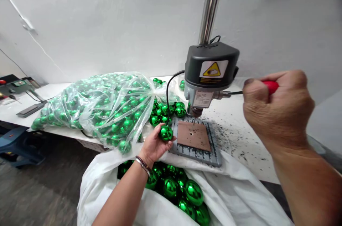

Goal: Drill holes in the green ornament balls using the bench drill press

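A shiny green bauble [166,133] rests in the fingers of my left hand [155,143], just left of the drill press base. My right hand [280,106] is wrapped round the red-knobbed lever [271,86] of the drill press [211,67]. Its thin drill bit [194,121] points down above a brown board [193,136] with a small hole in it. The board lies on the grooved grey base plate [217,160]. Below my left hand, a white sack [98,183] gapes over more green baubles [170,187].
A large clear plastic bag [93,106] full of green baubles lies left on the white table [62,86]. Loose baubles [160,110] sit behind my left hand. Dark shavings [240,147] litter the right side. A second machine [20,87] and a blue stool [20,144] are far left.
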Demonstrator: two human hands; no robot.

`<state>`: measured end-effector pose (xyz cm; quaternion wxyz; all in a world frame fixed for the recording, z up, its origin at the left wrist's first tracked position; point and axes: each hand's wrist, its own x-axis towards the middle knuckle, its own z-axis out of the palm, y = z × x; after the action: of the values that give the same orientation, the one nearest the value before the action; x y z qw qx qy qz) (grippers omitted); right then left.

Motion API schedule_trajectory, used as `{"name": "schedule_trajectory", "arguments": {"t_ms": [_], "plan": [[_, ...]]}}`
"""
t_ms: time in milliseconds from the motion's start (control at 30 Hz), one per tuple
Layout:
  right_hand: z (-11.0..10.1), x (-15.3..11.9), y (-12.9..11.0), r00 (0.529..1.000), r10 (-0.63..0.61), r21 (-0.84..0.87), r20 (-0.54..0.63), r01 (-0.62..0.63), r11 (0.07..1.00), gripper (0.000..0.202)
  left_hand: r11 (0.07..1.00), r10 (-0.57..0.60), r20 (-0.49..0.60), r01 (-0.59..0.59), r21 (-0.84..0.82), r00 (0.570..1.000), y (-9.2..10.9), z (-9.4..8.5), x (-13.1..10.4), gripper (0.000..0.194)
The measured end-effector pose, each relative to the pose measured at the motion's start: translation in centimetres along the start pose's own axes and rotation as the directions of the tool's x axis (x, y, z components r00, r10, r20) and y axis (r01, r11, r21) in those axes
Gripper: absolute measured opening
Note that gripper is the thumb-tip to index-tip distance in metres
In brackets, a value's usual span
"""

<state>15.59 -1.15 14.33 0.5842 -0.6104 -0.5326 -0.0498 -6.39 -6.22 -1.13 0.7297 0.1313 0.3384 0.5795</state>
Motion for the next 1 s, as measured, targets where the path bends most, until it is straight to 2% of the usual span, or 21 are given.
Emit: {"name": "schedule_trajectory", "arguments": {"t_ms": [133, 300, 367, 467, 567, 633, 700, 767, 933, 1000], "plan": [[-0.1, -0.2, 0.2, 1.0, 0.002, 0.045, 0.031, -0.003, 0.999, 0.02, 0.993, 0.044, 0.007, -0.045, 0.112, 0.999, 0.0, 0.2, 0.4, 0.04], [0.0, -0.4, 1.0, 0.995, -0.098, 0.101, 0.023, 0.095, 0.99, 0.02, 0.947, 0.081, -0.086, -0.05, 0.318, 0.993, -0.2, 1.3, 2.0, 0.019], [0.1, -0.5, 1.4, 0.991, -0.136, 0.102, 0.011, 0.134, 0.986, 0.019, 0.903, 0.103, -0.087, -0.057, 0.425, 0.991, -0.5, 2.1, 2.8, 0.018], [0.2, -0.6, 1.8, 0.987, -0.16, 0.086, 0.022, 0.158, 0.984, 0.019, 0.75, 0.172, -0.067, -0.086, 0.656, 0.983, -1.1, 3.3, 3.9, 0.033], [0.2, -0.7, 1.9, 0.987, -0.157, 0.066, 0.032, 0.155, 0.986, 0.019, 0.487, 0.256, 0.006, -0.134, 0.863, 0.967, -1.6, 4.1, 4.7, 0.052], [0.3, -0.7, 2.0, 0.985, -0.167, 0.07, 0.031, 0.165, 0.984, 0.019, 0.3, 0.292, 0.081, -0.172, 0.938, 0.953, -1.8, 4.4, 5.1, 0.056], [0.4, -0.6, 2.3, 0.981, -0.191, 0.089, 0.025, 0.189, 0.978, 0.02, 0.152, 0.3, 0.139, -0.191, 0.97, 0.944, -1.9, 4.8, 5.2, 0.058], [0.6, -0.6, 2.5, 0.975, -0.22, 0.116, 0.017, 0.216, 0.969, 0.019, 0.076, 0.3, 0.161, -0.191, 0.979, 0.94, -2.0, 5.1, 5.2, 0.059], [0.9, -0.4, 3.0, 0.962, -0.269, 0.163, 0.036, 0.26, 0.952, 0.018, 0.039, 0.274, 0.172, -0.189, 0.981, 0.946, -2.1, 5.7, 5.0, 0.057], [0.8, -0.4, 2.9, 0.961, -0.271, 0.169, 0.049, 0.259, 0.951, 0.018, -0.006, 0.281, 0.186, -0.192, 0.981, 0.941, -2.2, 5.7, 5.1, 0.055]]}}
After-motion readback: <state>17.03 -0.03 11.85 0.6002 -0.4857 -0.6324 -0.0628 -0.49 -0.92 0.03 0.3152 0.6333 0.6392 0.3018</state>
